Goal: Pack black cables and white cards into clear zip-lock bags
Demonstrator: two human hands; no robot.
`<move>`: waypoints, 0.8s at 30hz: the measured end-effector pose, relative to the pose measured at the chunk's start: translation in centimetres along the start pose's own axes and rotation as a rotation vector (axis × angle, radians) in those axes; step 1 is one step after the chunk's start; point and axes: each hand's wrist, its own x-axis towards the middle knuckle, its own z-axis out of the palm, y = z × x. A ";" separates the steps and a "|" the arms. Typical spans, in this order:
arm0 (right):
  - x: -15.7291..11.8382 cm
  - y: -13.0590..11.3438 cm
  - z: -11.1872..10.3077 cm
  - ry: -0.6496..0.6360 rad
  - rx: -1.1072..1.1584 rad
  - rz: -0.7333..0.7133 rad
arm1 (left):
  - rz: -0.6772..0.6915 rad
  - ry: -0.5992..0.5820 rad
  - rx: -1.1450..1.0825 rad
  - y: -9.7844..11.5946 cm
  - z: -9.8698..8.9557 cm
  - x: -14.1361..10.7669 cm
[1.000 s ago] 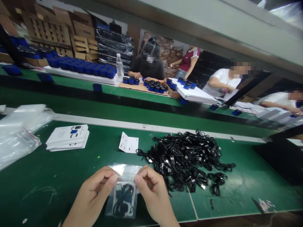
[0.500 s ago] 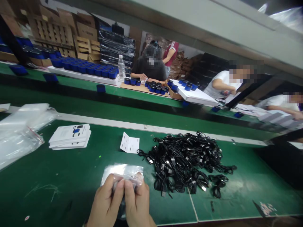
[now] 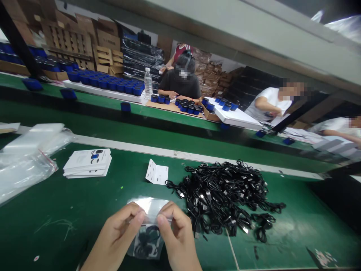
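Room: Factory workspace is stretching ahead, with a co-worker [image 3: 180, 84] sitting across the line among blue-rimmed round containers [image 3: 184, 108] and cardboard stacked behind.

Desk: Green desk [image 3: 56, 229] is carrying everything nearest the wearer.

Hands: Left hand [image 3: 117, 235] and right hand [image 3: 179, 241] are both closed in a pinch, thumbs and fingers gripping the top edge of a clear zip bag [image 3: 146, 244].

Bag: It is hanging low over the desk between the hands, holding a coiled black cable [image 3: 146, 241] at its bottom.

Risk: Slick plastic could be slipping from the pinch, dropping the bag; a loop from the tangled black cables [image 3: 222, 195] just beside the right hand could be snagging it.

Supplies: Loose clear bags [image 3: 25, 162] are lying at the desk's left, near a stack of printed white cards [image 3: 87, 163] and one folded card [image 3: 156, 172].
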 end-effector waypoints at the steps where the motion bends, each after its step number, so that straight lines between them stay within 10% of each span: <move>1: 0.0 0.0 0.1 0.004 -0.013 -0.020 | 0.017 0.002 0.001 0.0 -0.1 0.0; 24: -0.7 0.8 0.8 -0.049 -0.309 -0.244 | -0.039 -0.101 0.193 -0.4 -1.5 0.1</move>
